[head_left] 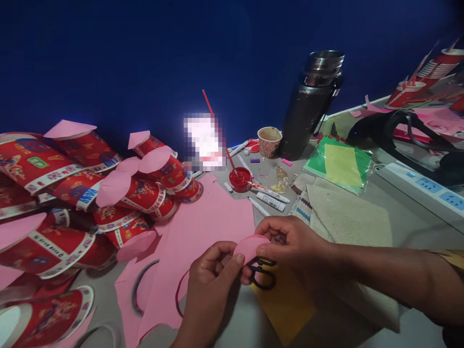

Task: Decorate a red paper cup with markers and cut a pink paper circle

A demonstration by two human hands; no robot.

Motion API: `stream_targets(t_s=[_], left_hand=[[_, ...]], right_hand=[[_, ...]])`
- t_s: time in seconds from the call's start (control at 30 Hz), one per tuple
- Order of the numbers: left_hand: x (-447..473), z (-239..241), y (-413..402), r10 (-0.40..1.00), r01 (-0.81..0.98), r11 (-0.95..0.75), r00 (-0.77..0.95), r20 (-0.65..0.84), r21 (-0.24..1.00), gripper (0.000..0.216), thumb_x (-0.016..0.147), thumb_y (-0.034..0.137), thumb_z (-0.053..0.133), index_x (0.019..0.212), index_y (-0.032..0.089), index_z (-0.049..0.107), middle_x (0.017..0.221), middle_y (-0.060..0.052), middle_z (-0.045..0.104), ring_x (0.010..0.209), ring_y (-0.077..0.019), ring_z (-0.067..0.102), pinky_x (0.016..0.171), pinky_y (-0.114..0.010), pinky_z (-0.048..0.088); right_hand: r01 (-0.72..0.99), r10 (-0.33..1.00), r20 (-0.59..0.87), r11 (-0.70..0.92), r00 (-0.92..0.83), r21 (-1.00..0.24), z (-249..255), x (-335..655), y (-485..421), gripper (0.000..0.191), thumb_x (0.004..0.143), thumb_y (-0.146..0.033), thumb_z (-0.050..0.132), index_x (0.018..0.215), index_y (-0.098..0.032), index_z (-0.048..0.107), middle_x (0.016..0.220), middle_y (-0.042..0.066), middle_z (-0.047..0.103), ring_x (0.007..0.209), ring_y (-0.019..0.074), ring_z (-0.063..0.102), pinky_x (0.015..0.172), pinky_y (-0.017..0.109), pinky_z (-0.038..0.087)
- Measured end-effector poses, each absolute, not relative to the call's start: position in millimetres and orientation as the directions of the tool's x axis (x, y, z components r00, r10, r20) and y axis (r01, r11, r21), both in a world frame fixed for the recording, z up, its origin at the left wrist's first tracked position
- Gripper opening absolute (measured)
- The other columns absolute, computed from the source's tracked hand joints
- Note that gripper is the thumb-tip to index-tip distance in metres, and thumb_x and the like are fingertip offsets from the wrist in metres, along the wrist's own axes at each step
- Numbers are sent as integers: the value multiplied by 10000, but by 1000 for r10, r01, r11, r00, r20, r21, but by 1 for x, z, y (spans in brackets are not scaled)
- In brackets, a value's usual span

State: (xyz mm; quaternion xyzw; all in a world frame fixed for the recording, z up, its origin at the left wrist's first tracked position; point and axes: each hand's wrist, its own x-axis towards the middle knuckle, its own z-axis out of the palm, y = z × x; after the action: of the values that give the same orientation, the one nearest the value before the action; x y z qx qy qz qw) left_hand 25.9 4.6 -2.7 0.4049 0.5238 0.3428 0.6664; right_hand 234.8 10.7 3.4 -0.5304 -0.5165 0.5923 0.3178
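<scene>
A small pink paper disc (249, 245) is pinched between both hands just above the table. My left hand (212, 278) grips its left edge with thumb and fingers closed. My right hand (290, 244) holds its right edge with thumb and forefinger, and black scissors (261, 274) hang from its lower fingers. Under the hands lie a large pink paper sheet (203, 222) with round cut-outs and a yellow sheet (286, 304).
Many red paper cups (137, 193) with pink paper lids are piled at the left. Behind stand a pot of red paint (239, 179) with a brush, white markers (271, 199), a steel flask (308, 111), a power strip (424, 186), green-yellow paper (339, 164) and cloths.
</scene>
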Motion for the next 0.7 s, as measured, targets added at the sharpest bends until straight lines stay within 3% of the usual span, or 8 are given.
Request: stream_targets(t_s=[0.2, 0.47, 0.7], left_hand=[[24, -5, 2, 873, -35, 447, 236, -428, 894, 341, 809, 449, 863, 891, 159, 702, 599, -24, 722, 575, -159, 664, 641, -268, 530], [24, -4, 4, 867, 20, 442, 247, -433, 897, 294, 844, 427, 825, 868, 159, 706, 604, -28, 733, 570, -151, 674, 627, -250, 525], [27, 2, 2, 879, 107, 401, 234, -415, 910, 268, 841, 399, 802, 758, 167, 697, 564, -33, 725, 520, -143, 645, 573, -231, 489]], right_hand=[[81, 903, -350, -341, -247, -937, 4, 234, 9, 184, 736, -324, 770, 816, -204, 657, 702, -32, 656, 656, 129, 603, 604, 225, 455], [75, 911, -334, -325, -243, -943, 4, 234, 8, 171, 751, -320, 763, 795, -201, 649, 665, -44, 627, 633, 119, 578, 561, 206, 429], [207, 906, -344, -297, -246, -932, 4, 235, 7, 155, 751, -319, 749, 785, -189, 671, 663, -31, 643, 616, 115, 572, 531, 194, 392]])
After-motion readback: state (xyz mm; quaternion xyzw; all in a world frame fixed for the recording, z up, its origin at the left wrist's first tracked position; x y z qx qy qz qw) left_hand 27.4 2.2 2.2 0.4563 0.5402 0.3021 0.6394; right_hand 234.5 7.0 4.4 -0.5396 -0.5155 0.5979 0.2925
